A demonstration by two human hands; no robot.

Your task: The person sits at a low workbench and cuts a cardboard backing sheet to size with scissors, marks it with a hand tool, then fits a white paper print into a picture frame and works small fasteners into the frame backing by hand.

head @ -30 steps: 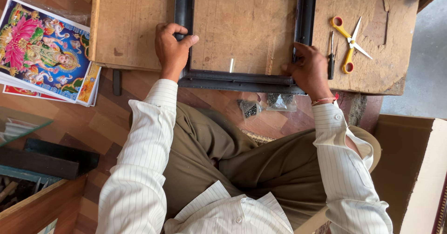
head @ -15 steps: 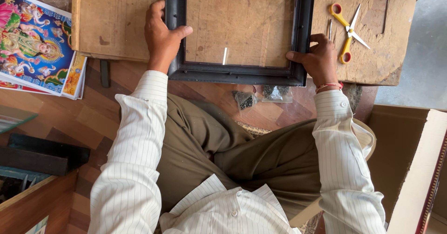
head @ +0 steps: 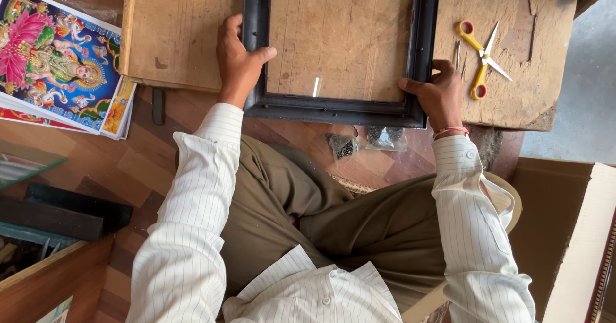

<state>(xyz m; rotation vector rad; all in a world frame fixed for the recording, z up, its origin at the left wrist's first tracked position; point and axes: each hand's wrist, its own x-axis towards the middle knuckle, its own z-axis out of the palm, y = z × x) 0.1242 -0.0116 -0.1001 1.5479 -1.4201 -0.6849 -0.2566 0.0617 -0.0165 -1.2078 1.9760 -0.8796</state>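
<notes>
A black picture frame (head: 333, 110) lies flat on a worn wooden board (head: 173, 34), with its near rail overhanging the board's edge. My left hand (head: 237, 63) grips the frame's left rail, thumb hooked over the inner edge. My right hand (head: 436, 92) holds the frame's lower right corner. Bare wood shows through the frame's opening, and a small pale sliver (head: 316, 87) lies inside near the bottom rail.
Yellow-handled scissors (head: 481, 56) and a thin metal tool (head: 457, 53) lie on the board right of the frame. A stack of colourful prints (head: 58, 60) rests on the floor at left. Small clear bags (head: 366, 140) sit below the board. A cardboard box (head: 564, 233) stands at right.
Both hands stay on the frame. Frame and board drifted a little in view over the second as the head moved; my left thumb now lies further over the inner edge.
</notes>
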